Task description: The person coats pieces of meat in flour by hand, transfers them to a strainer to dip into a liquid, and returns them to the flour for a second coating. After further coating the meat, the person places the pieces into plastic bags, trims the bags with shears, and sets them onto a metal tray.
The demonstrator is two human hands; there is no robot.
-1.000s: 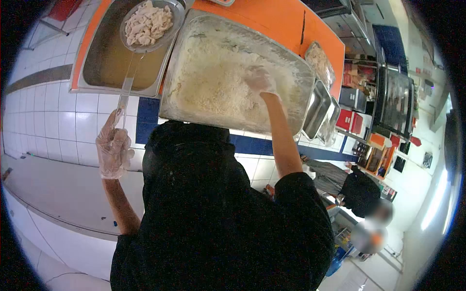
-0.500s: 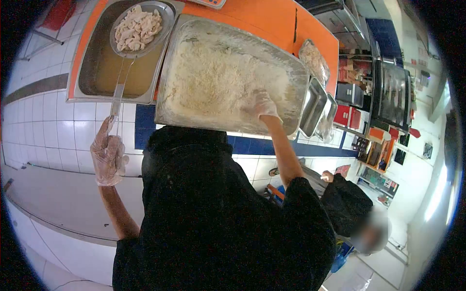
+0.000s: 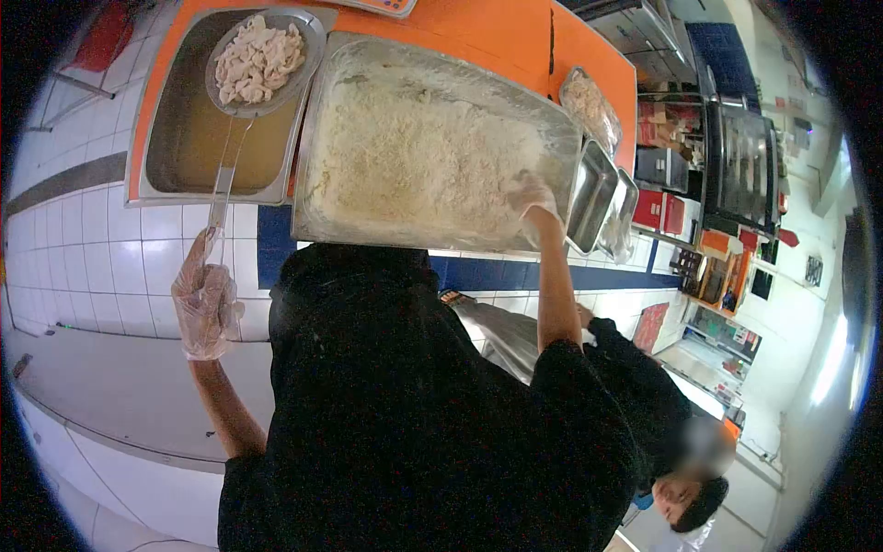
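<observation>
My left hand (image 3: 207,311), in a clear plastic glove, is closed around the handle of a round metal strainer (image 3: 317,46). Pale strips of raw meat (image 3: 259,60) are heaped in the strainer, over a steel pan of cloudy brownish liquid (image 3: 189,152). My right hand (image 3: 533,195), also gloved, is at the right end of a large metal tray (image 3: 303,198) of flour (image 3: 414,138). Its fingers look stretched out and touch the flour; their tips are hard to make out. Damp clumps show in the flour.
Pan and tray stand on an orange counter (image 3: 478,41). Right of the tray are a bag of pale food (image 3: 589,106) and a small steel pan (image 3: 591,198). Another person in black (image 3: 635,396) is close by on the right. A white surface (image 3: 110,386) lies at lower left.
My right hand has moved right through the flour, towards the tray's end. The strainer stays about where it was. The other person has shifted and leans in closer.
</observation>
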